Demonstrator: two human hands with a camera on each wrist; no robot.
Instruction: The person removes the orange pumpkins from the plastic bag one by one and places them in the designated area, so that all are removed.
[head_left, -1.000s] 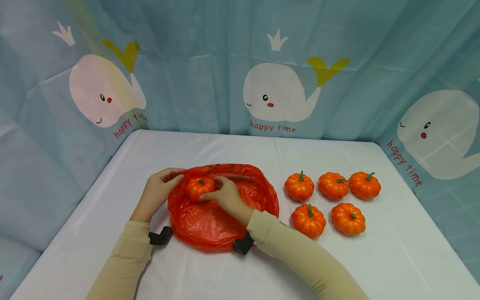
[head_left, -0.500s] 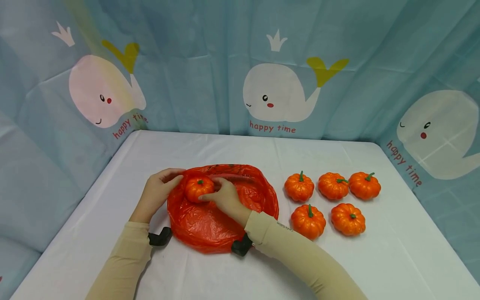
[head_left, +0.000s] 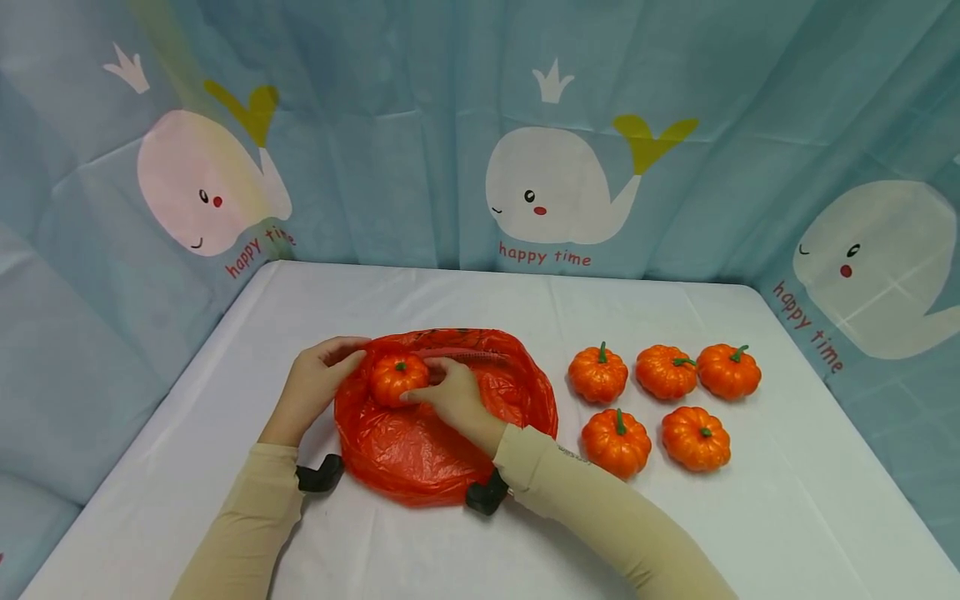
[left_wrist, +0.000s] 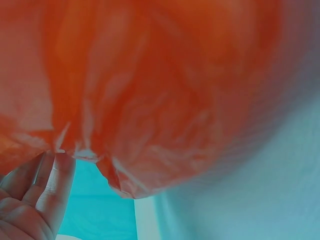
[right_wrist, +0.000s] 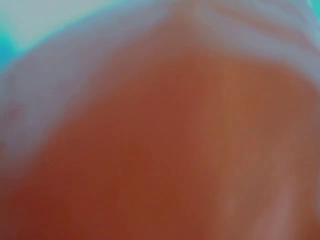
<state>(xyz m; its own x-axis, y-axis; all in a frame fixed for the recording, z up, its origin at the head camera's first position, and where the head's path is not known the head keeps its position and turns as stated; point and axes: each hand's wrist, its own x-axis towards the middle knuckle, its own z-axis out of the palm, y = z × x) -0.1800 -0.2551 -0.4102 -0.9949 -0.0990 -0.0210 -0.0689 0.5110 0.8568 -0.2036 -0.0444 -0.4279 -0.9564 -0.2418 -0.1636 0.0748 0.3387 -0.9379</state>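
A small orange pumpkin with a green stem sits inside the left part of a wide-mouthed red plastic bag. My right hand reaches over the bag and holds the pumpkin's right side, thumb in front and fingers behind. At the bag's left rim, my left hand pinches the plastic between thumb and fingers. The left wrist view shows fingers at the edge of the bag. Blurred red-orange plastic fills most of the right wrist view, hiding the right hand there.
Several more orange pumpkins lie right of the bag in two rows, among them a back-row pumpkin and a front-row pumpkin. A white cloth covers the table. A blue whale-print curtain surrounds it.
Both hands stay almost where they were. The right hand has shifted very slightly, first left, then back right. The pumpkin and the bag have hardly moved.
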